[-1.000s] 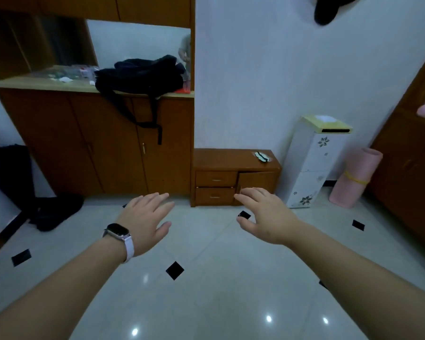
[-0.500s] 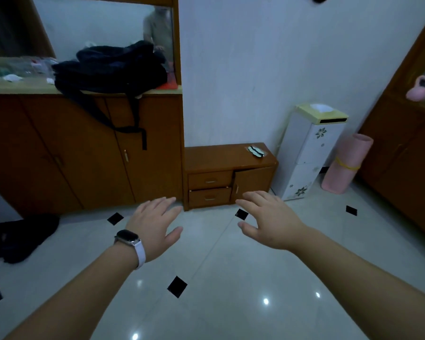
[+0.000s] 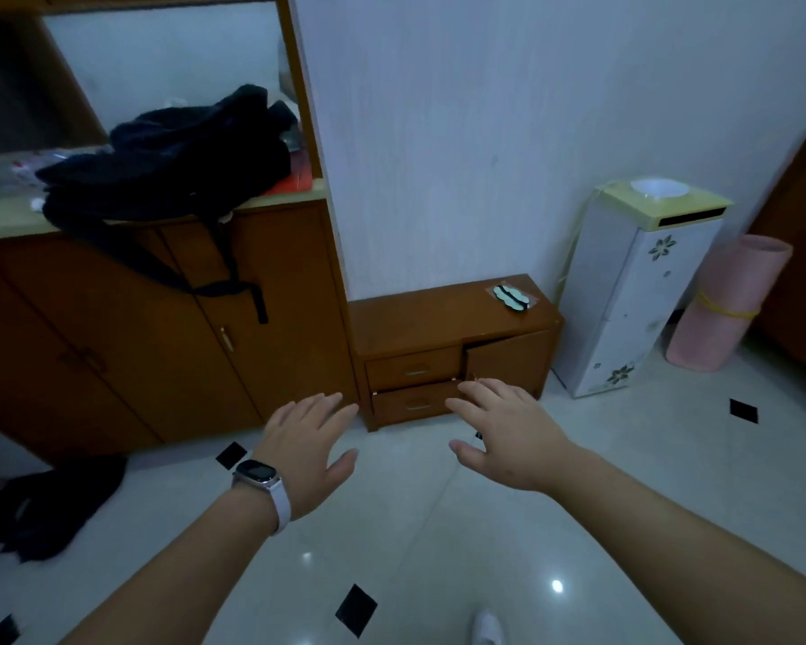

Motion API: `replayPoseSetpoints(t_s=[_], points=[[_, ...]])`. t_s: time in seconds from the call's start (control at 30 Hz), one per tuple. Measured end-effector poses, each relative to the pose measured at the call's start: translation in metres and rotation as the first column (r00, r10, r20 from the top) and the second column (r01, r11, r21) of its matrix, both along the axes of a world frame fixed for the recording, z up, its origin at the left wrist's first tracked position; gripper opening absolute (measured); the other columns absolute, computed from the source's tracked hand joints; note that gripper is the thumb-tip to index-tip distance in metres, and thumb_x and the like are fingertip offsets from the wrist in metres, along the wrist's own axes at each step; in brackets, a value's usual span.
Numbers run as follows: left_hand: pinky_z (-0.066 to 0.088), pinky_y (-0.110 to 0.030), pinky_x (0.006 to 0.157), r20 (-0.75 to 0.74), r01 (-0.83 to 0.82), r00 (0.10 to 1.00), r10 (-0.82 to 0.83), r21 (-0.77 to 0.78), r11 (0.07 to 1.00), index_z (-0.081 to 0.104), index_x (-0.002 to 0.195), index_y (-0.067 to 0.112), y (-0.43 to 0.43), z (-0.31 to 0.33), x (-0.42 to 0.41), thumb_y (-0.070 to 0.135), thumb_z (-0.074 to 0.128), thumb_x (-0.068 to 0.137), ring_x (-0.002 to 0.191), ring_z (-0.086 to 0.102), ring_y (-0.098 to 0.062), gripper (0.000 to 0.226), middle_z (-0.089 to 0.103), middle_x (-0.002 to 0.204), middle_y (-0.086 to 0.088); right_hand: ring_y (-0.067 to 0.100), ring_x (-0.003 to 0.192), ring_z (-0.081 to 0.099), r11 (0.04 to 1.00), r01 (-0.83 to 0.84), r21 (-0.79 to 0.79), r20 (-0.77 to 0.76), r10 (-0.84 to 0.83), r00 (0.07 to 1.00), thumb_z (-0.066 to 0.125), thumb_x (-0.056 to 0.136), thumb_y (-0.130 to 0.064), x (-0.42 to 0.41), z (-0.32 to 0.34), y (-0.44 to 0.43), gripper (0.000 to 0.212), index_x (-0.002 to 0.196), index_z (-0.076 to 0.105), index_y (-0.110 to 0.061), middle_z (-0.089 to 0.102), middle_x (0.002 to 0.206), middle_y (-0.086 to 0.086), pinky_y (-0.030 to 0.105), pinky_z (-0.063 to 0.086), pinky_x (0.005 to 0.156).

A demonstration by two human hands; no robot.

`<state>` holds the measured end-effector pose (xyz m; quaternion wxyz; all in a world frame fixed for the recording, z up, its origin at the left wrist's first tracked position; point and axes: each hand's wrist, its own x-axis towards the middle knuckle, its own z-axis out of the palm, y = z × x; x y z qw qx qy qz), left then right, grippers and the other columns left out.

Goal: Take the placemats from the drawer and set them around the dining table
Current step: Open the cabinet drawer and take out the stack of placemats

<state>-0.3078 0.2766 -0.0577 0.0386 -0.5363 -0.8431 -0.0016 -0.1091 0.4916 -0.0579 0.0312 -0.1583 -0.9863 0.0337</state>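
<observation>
Approach step: both hands out front, palms down, fingers spread, holding nothing. Left hand (image 3: pixel 306 446) and right hand (image 3: pixel 503 428) hang over the floor in front of the low cabinet (image 3: pixel 452 318). Two drawers, upper (image 3: pixel 413 372) and lower (image 3: pixel 415 405), both look closed; the door (image 3: pixel 508 360) beside them seems slightly ajar. No placemats visible, presumably inside a drawer; can't tell which. Next: crouch, grab a handle, pull. Dining table not in view.
</observation>
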Motion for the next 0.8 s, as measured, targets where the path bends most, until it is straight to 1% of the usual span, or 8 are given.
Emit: replayPoseSetpoints(t_s=[0.1, 0.23, 0.37, 0.5, 0.57, 0.67, 0.8], points=[[0.036, -0.047, 0.105, -0.019, -0.004, 1.000, 0.004, -0.018, 1.000, 0.049, 0.137, 0.028, 0.057, 0.003, -0.021, 0.058, 0.029, 0.085, 0.130, 0.047, -0.025, 0.063, 0.050, 0.142, 0.000, 0.024, 0.138, 0.034, 0.999, -0.021, -0.032, -0.025, 0.020, 0.999, 0.042, 0.092, -0.058, -0.025, 0.000, 0.053, 0.058, 0.142, 0.045, -0.029, 0.042, 0.149, 0.000, 0.043, 0.031, 0.111], [0.044, -0.048, 0.097, -0.059, -0.007, 0.998, 0.005, -0.025, 1.000, 0.057, 0.129, 0.025, 0.129, 0.009, -0.045, 0.056, 0.033, 0.083, 0.121, 0.055, -0.027, 0.061, 0.059, 0.133, -0.003, 0.024, 0.139, 0.034, 0.998, -0.048, -0.041, -0.041, 0.047, 0.998, 0.042, 0.092, -0.057, -0.048, 0.002, 0.122, 0.058, 0.142, 0.046, -0.028, 0.042, 0.149, 0.000, 0.042, 0.030, 0.111], [0.046, -0.048, 0.094, -0.044, 0.001, 0.999, -0.002, -0.024, 1.000, 0.059, 0.127, 0.023, 0.178, 0.007, -0.063, 0.053, 0.036, 0.082, 0.118, 0.058, -0.028, 0.059, 0.061, 0.130, -0.004, 0.025, 0.132, 0.044, 0.998, -0.058, -0.033, -0.049, 0.057, 0.997, 0.037, 0.088, -0.060, -0.070, 0.003, 0.176, 0.060, 0.136, 0.053, -0.026, 0.051, 0.141, 0.002, 0.044, 0.037, 0.106], [0.039, -0.048, 0.102, -0.012, -0.022, 1.000, 0.022, -0.025, 0.999, 0.053, 0.134, 0.024, 0.207, -0.001, -0.088, 0.051, 0.043, 0.084, 0.128, 0.049, -0.028, 0.058, 0.053, 0.139, -0.003, 0.024, 0.133, 0.044, 0.997, -0.060, -0.044, -0.050, 0.058, 0.997, 0.038, 0.089, -0.059, -0.092, -0.002, 0.208, 0.060, 0.136, 0.053, -0.025, 0.051, 0.141, 0.002, 0.043, 0.037, 0.107], [0.039, -0.047, 0.103, 0.000, -0.028, 1.000, 0.028, -0.022, 0.999, 0.052, 0.135, 0.024, 0.219, -0.006, -0.103, 0.052, 0.041, 0.085, 0.129, 0.048, -0.028, 0.059, 0.052, 0.140, -0.003, 0.025, 0.132, 0.045, 0.997, -0.056, -0.054, -0.044, 0.053, 0.998, 0.038, 0.088, -0.059, -0.107, -0.007, 0.221, 0.061, 0.135, 0.055, -0.024, 0.053, 0.140, 0.003, 0.043, 0.038, 0.106], [0.046, -0.049, 0.095, 0.028, -0.019, 0.999, 0.019, -0.030, 0.999, 0.059, 0.128, 0.023, 0.237, -0.018, -0.129, 0.053, 0.035, 0.083, 0.120, 0.056, -0.030, 0.059, 0.059, 0.132, -0.005, 0.025, 0.130, 0.048, 0.996, -0.041, -0.078, -0.025, 0.039, 0.999, 0.038, 0.087, -0.058, -0.133, -0.022, 0.236, 0.061, 0.133, 0.058, -0.023, 0.055, 0.137, 0.005, 0.045, 0.041, 0.103], [0.050, -0.049, 0.089, 0.088, -0.007, 0.996, 0.011, -0.042, 0.999, 0.062, 0.122, 0.022, 0.264, -0.042, -0.171, 0.051, 0.038, 0.081, 0.113, 0.061, -0.029, 0.056, 0.063, 0.126, -0.006, 0.025, 0.122, 0.054, 0.996, -0.019, -0.084, 0.013, 0.021, 1.000, 0.046, 0.085, -0.056, -0.173, -0.048, 0.255, 0.056, 0.127, 0.061, -0.023, 0.060, 0.130, 0.003, 0.044, 0.047, 0.095]])
